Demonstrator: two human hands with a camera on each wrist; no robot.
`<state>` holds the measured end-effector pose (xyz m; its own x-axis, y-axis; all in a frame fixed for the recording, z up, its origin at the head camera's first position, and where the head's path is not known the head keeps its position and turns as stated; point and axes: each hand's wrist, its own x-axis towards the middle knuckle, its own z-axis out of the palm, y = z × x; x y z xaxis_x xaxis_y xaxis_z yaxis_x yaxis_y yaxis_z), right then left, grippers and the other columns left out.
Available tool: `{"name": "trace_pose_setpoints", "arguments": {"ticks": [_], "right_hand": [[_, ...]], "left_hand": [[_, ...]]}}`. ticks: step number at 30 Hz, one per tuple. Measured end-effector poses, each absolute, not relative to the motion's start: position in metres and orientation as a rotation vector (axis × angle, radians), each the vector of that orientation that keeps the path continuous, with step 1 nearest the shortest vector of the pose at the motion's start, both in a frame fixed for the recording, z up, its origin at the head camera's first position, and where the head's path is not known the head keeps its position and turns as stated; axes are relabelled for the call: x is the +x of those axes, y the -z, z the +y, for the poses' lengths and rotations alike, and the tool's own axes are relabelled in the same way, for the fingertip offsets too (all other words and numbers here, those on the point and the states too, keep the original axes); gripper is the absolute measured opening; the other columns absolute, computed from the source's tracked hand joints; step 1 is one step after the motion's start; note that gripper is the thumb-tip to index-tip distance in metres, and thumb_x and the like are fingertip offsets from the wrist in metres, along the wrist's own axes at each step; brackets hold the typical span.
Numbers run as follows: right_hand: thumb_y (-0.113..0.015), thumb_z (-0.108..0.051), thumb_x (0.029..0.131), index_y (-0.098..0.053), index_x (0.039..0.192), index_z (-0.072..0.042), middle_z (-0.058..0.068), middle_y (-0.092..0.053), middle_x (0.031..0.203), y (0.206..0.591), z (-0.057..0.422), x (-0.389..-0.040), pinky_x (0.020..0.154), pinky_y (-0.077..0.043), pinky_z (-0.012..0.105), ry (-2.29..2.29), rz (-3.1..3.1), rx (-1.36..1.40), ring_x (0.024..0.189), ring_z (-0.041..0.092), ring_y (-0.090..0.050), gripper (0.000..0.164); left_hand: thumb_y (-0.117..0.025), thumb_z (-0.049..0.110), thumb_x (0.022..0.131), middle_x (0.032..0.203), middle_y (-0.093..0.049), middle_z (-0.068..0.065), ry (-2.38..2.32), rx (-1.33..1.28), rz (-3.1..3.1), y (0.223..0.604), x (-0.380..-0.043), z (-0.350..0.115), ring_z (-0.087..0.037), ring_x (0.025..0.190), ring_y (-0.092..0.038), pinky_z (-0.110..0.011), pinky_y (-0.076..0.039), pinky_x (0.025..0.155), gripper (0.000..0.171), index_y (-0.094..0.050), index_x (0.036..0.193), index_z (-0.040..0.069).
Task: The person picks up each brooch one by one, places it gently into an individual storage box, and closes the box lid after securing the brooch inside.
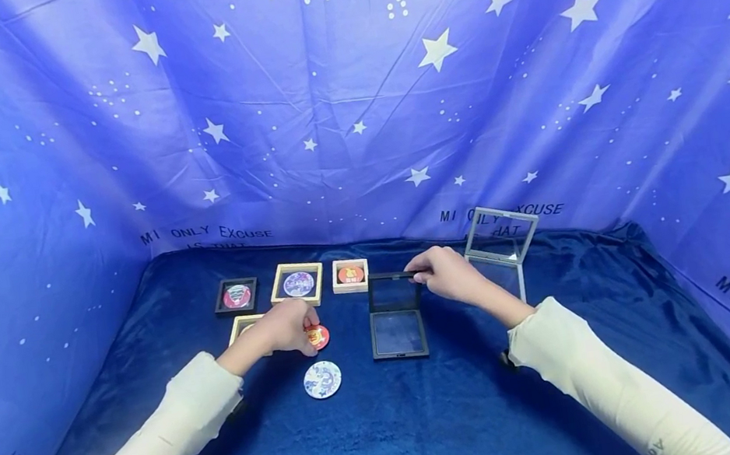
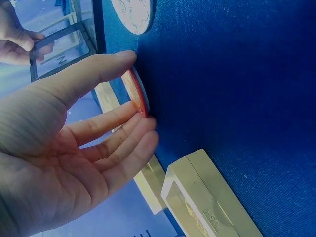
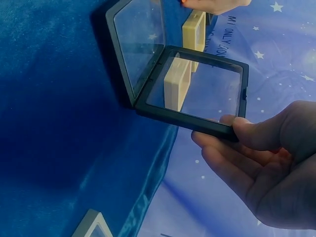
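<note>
Overall, in the head view, both sleeves [image 1: 156, 439] are slanting inward from the lower corners, the left hand [image 1: 288, 329] lying low over the tabletop [image 1: 403, 434] and the right hand [image 1: 441, 275] hovering behind the black case [image 1: 398, 332]. Lettering [image 1: 206, 235] on the curtain [image 1: 319, 108] is reading "MI ONLY EXCUSE IS THAT". The left fingers are holding the red disc [image 1: 318, 337], left of the black case and just beyond the white disc [image 1: 322, 380]; the right fingers are gripping the raised lid [image 1: 394, 292]. A clear case [image 1: 504, 236] is standing at the right with its lid up.

In the left wrist view, the left palm is facing the camera. Marks on a cream case [image 2: 212, 202] are looking too unclear to read. Thumb and fingertips are pinching the tilted red disc at opposite edges, the other fingers bending slightly.

In the right wrist view, the right hand is showing sideways, "MI ONLY" appearing on the curtain. Its thumb and fingers are nearly meeting, pinching one corner of the lid's frame.
</note>
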<state>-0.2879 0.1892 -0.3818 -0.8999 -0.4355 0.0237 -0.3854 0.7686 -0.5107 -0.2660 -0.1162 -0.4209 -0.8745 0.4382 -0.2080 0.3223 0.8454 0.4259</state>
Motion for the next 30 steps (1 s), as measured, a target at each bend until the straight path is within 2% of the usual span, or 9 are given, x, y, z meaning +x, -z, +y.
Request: {"name": "trace_pose_setpoints", "arguments": {"ticks": [6, 14, 18, 23, 27, 30], "right_hand": [[-0.056, 0.003, 0.100, -0.072, 0.119, 0.004, 0.017, -0.077, 0.107, 0.384, 0.190, -0.288, 0.066, -0.047, 0.027, 0.801, 2.866, -0.673, 0.098, 0.028, -0.074, 0.025], [-0.057, 0.000, 0.100, -0.071, 0.121, 0.003, 0.018, -0.076, 0.113, 0.381, 0.190, -0.288, 0.066, -0.045, 0.028, 0.795, 2.835, -0.665, 0.101, 0.030, -0.074, 0.026], [-0.059, -0.003, 0.100, -0.073, 0.120, 0.001, 0.017, -0.076, 0.113, 0.381, 0.190, -0.289, 0.065, -0.044, 0.028, 0.793, 2.828, -0.666, 0.089, 0.025, -0.072, 0.024], [-0.059, -0.004, 0.101, -0.073, 0.119, -0.001, 0.016, -0.077, 0.110, 0.381, 0.192, -0.290, 0.063, -0.042, 0.028, 0.798, 2.809, -0.660, 0.072, 0.014, -0.060, 0.023], [-0.059, -0.004, 0.101, -0.073, 0.119, -0.001, 0.018, -0.076, 0.109, 0.381, 0.192, -0.291, 0.063, -0.042, 0.029, 0.796, 2.794, -0.650, 0.070, 0.014, -0.056, 0.023], [-0.059, -0.005, 0.101, -0.073, 0.119, -0.001, 0.017, -0.076, 0.109, 0.381, 0.192, -0.291, 0.065, -0.043, 0.030, 0.777, 2.799, -0.652, 0.071, 0.015, -0.057, 0.023]], "left_hand": [[-0.092, 0.012, 0.070, 0.095, -0.072, -0.009, -0.548, 0.576, 2.730, 0.422, -0.266, -0.116, -0.020, 0.085, -0.063, -0.040, -0.054, 0.085, 0.039, -0.073, 0.101, -0.001], [-0.093, 0.015, 0.071, 0.097, -0.074, -0.011, -0.552, 0.570, 2.733, 0.423, -0.267, -0.116, -0.021, 0.088, -0.066, -0.041, -0.056, 0.086, 0.042, -0.073, 0.104, -0.002], [-0.092, 0.016, 0.072, 0.097, -0.073, -0.010, -0.554, 0.577, 2.734, 0.422, -0.267, -0.115, -0.020, 0.088, -0.065, -0.040, -0.055, 0.086, 0.041, -0.073, 0.104, -0.001], [-0.092, 0.018, 0.072, 0.090, -0.072, -0.007, -0.608, 0.607, 2.742, 0.421, -0.268, -0.114, -0.018, 0.079, -0.061, -0.036, -0.054, 0.078, 0.037, -0.074, 0.099, 0.000], [-0.092, 0.019, 0.071, 0.087, -0.071, -0.006, -0.655, 0.635, 2.758, 0.421, -0.268, -0.110, -0.017, 0.076, -0.060, -0.035, -0.053, 0.074, 0.037, -0.073, 0.097, 0.001], [-0.092, 0.021, 0.072, 0.090, -0.073, -0.007, -0.667, 0.652, 2.774, 0.418, -0.267, -0.105, -0.017, 0.079, -0.062, -0.036, -0.054, 0.077, 0.039, -0.073, 0.099, 0.000]]}}
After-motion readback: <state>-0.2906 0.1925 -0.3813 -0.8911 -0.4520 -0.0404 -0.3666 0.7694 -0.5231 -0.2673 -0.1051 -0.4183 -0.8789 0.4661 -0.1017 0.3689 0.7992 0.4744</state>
